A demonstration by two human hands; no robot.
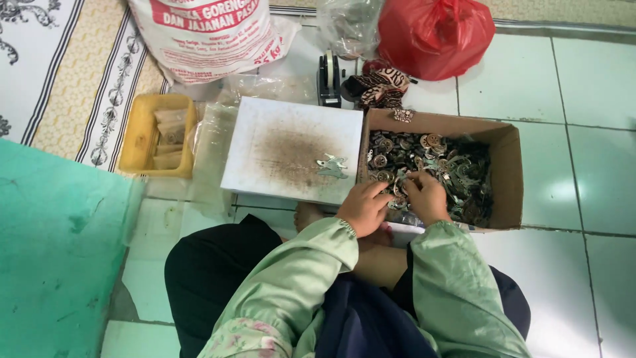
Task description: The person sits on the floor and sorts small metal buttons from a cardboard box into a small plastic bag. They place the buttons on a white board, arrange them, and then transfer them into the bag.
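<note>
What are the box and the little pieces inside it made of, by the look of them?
The box looks like plain brown cardboard: matt, with folded flaps. The small pieces seem to be thin metal: silvery and bronze glints, flat cut-out shapes. Both hands, left and right, rest among them.

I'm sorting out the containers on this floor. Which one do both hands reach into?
The brown cardboard box on the right, full of small metal pieces. Both the left hand and right hand are in it; the yellow tray sits untouched at left.
</note>
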